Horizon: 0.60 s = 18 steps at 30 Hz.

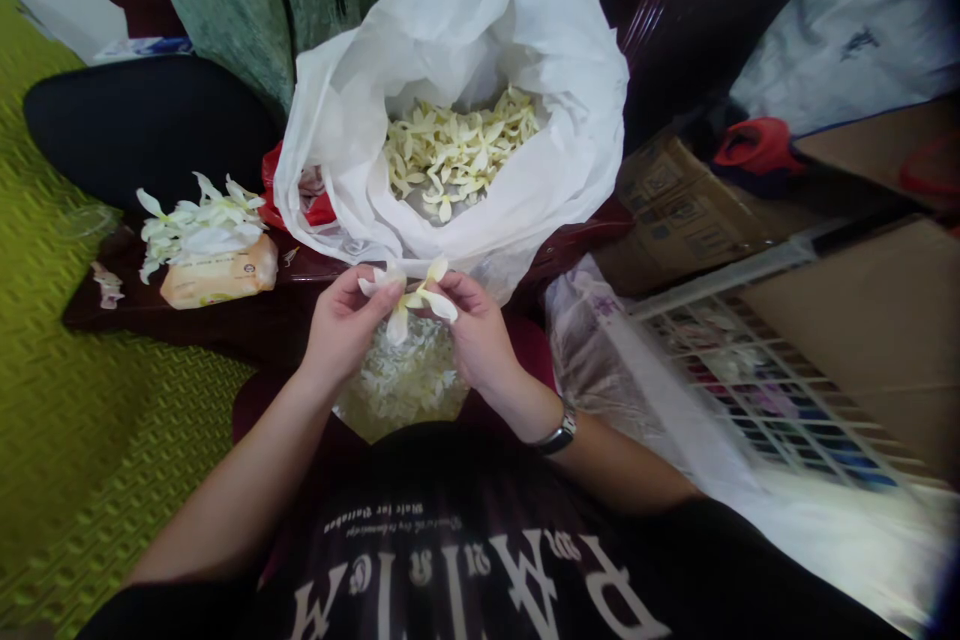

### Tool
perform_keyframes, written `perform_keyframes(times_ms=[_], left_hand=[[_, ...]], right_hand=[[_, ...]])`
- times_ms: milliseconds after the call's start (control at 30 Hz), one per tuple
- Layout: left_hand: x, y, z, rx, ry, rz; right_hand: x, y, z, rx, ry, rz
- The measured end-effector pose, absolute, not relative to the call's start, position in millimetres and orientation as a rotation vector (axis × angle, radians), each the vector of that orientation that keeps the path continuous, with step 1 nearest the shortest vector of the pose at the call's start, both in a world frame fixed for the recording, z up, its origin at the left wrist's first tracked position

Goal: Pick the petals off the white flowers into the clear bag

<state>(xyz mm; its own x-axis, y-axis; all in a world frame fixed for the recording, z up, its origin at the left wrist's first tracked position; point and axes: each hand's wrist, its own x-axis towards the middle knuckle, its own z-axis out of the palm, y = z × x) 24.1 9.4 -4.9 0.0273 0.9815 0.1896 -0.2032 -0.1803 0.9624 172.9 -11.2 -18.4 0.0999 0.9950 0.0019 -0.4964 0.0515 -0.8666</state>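
Observation:
Between my two hands is a pale flower (411, 300) with long white petals and a yellowish middle. My left hand (352, 315) pinches it from one side, thumb against fingers. On the other side my right hand (476, 325) grips a petal or the base; the exact spot is hidden by the fingers. Below them, in my lap, lies a clear bag or container of white petals (405, 375). Just beyond my hands a large white plastic bag (570, 130) stands wide with its mouth up, holding many cream-yellow flowers (465, 145).
On the dark wooden bench (97, 305) at left, white flowers (199, 220) lie on a tissue pack (221, 275). Behind is a black rounded seat or cushion (150, 125). At right stand a cardboard box (682, 205) and a white wire rack (765, 400).

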Motion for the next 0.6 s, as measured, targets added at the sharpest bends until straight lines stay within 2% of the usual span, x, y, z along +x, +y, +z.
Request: perform_keyframes(times_ms=[333,467,600], left_hand=[[17.9,19.5,1.9,0.938,0.966,1.542],[16.8,17.0,3.5,1.047,0.890,1.362],[19.8,14.0,2.1,1.161,0.883,1.182]], right_hand=[[187.3,-6.2,-13.2,-0.733,-0.706,1.101],[193.8,-5.5,-13.2,-0.922,-1.006,1.201],[195.3,-8.4,-14.7,-1.023,-1.279,1.086]])
